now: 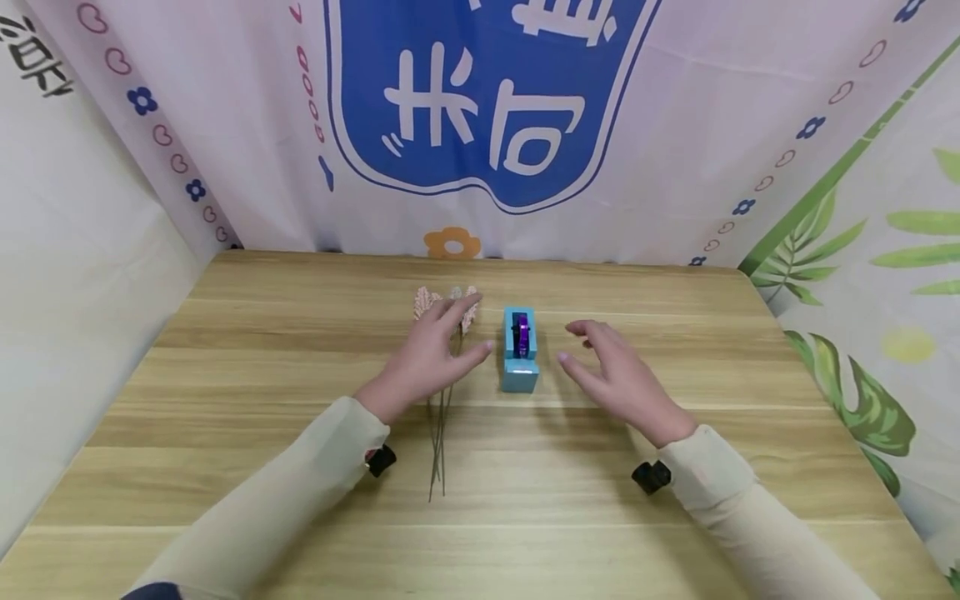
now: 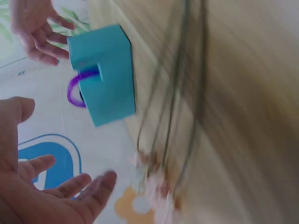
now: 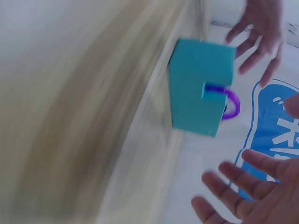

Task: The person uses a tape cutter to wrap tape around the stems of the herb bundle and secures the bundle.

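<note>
A light blue tape dispenser (image 1: pixel 519 377) with a purple roll of tape (image 1: pixel 523 333) in it stands on the table between both hands. My left hand (image 1: pixel 429 354) hovers on its left side, over several thin-stemmed flowers (image 1: pixel 471 312) with pale pink heads, fingers spread and nothing held. To the right of the dispenser, my right hand (image 1: pixel 621 377) is held with relaxed, parted fingers, also with nothing in it. Both wrist views show a gap between the fingers and the dispenser. Part of the flowers is hidden under the left hand in the head view.
The wooden table (image 1: pixel 225 375) reaches back to a printed curtain (image 1: pixel 262 167) with a large blue emblem. A leaf-patterned cloth (image 1: pixel 900 333) hangs along the right side, and a plain white one (image 1: pixel 90 250) on the left. Small black wrist cameras sit under both cuffs.
</note>
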The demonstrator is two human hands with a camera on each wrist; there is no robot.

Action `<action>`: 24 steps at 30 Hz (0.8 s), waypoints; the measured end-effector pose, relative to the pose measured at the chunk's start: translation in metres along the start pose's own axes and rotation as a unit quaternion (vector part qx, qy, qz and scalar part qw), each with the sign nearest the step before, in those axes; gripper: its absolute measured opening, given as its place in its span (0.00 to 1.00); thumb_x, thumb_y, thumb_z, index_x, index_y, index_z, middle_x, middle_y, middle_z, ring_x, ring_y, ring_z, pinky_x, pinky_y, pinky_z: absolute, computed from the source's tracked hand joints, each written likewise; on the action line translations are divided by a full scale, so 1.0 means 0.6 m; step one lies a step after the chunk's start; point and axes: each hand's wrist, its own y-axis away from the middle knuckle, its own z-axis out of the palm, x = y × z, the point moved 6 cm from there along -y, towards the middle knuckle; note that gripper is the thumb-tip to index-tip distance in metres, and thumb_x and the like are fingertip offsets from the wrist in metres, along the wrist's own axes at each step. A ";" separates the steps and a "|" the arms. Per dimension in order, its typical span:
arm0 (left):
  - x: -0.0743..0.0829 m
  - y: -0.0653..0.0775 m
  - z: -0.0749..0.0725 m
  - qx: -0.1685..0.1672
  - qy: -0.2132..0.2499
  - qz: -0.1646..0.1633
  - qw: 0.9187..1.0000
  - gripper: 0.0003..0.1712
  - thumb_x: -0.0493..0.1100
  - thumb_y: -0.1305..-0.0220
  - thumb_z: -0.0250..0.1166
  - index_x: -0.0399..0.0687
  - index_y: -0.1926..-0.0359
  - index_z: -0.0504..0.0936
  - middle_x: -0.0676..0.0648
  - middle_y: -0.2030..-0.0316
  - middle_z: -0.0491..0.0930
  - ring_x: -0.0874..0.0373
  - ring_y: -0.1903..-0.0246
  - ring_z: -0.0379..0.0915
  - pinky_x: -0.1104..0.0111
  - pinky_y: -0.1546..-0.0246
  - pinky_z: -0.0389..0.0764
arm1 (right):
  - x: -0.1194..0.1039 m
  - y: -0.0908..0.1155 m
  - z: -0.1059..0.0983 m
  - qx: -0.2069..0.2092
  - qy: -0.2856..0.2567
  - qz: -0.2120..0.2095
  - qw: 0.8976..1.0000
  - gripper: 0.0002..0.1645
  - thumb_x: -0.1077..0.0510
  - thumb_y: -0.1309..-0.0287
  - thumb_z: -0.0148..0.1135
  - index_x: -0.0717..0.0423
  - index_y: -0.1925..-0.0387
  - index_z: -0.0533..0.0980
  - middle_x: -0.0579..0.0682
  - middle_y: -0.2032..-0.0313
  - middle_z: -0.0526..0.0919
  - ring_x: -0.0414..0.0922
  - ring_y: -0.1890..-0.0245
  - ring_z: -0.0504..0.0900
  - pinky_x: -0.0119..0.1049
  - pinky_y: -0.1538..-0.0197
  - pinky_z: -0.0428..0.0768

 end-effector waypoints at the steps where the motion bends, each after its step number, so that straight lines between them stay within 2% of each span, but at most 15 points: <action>1: 0.002 -0.003 0.006 0.000 0.029 -0.002 1.000 0.44 0.62 0.28 0.65 0.63 0.18 0.59 0.36 0.21 0.61 0.33 0.25 0.62 0.34 0.32 0.71 | -0.003 -0.003 0.003 0.003 -0.030 0.002 1.000 0.31 0.45 0.23 0.56 0.60 0.30 0.69 0.61 0.35 0.77 0.58 0.37 0.79 0.59 0.36 0.79; 5: 0.003 -0.015 0.030 -0.010 0.139 -0.010 0.990 0.39 0.52 0.28 0.68 0.57 0.21 0.65 0.37 0.27 0.70 0.37 0.34 0.75 0.43 0.37 0.80 | -0.006 -0.013 0.017 0.014 -0.139 0.023 0.990 0.19 0.54 0.23 0.57 0.64 0.41 0.76 0.62 0.47 0.84 0.54 0.50 0.83 0.46 0.47 0.84; 7: 0.000 -0.020 0.045 -0.023 0.190 -0.020 0.981 0.37 0.48 0.29 0.69 0.54 0.23 0.67 0.35 0.30 0.73 0.39 0.39 0.79 0.50 0.41 0.84 | -0.004 -0.015 0.028 0.013 -0.190 0.037 0.981 0.18 0.54 0.22 0.57 0.65 0.45 0.78 0.63 0.49 0.85 0.53 0.53 0.83 0.42 0.49 0.84; 10: -0.003 -0.024 0.065 -0.041 0.257 -0.037 0.965 0.36 0.45 0.29 0.68 0.52 0.24 0.68 0.35 0.31 0.73 0.39 0.39 0.80 0.55 0.44 0.87 | 0.000 -0.017 0.045 -0.002 -0.245 0.057 0.968 0.19 0.52 0.22 0.58 0.65 0.47 0.80 0.64 0.50 0.85 0.53 0.53 0.82 0.39 0.51 0.84; 14: -0.005 -0.022 0.085 -0.053 0.323 -0.061 0.943 0.34 0.42 0.28 0.68 0.51 0.25 0.70 0.35 0.31 0.72 0.37 0.36 0.78 0.58 0.45 0.87 | 0.004 -0.020 0.069 -0.026 -0.281 0.086 0.955 0.18 0.52 0.24 0.61 0.64 0.48 0.81 0.61 0.52 0.85 0.48 0.57 0.81 0.34 0.56 0.82; 16: -0.004 -0.022 0.090 -0.052 0.332 -0.069 0.939 0.33 0.40 0.29 0.67 0.51 0.26 0.71 0.35 0.32 0.72 0.36 0.36 0.77 0.57 0.44 0.87 | 0.005 -0.022 0.079 -0.031 -0.297 0.100 0.949 0.17 0.54 0.26 0.62 0.65 0.49 0.82 0.59 0.54 0.85 0.46 0.59 0.80 0.33 0.59 0.81; 24: 0.002 -0.023 0.101 -0.035 0.330 -0.081 0.940 0.33 0.37 0.30 0.69 0.49 0.26 0.72 0.36 0.31 0.73 0.36 0.36 0.77 0.56 0.42 0.86 | 0.002 -0.030 0.102 -0.029 -0.325 0.135 0.936 0.16 0.53 0.28 0.65 0.64 0.52 0.83 0.47 0.61 0.84 0.45 0.61 0.78 0.32 0.59 0.80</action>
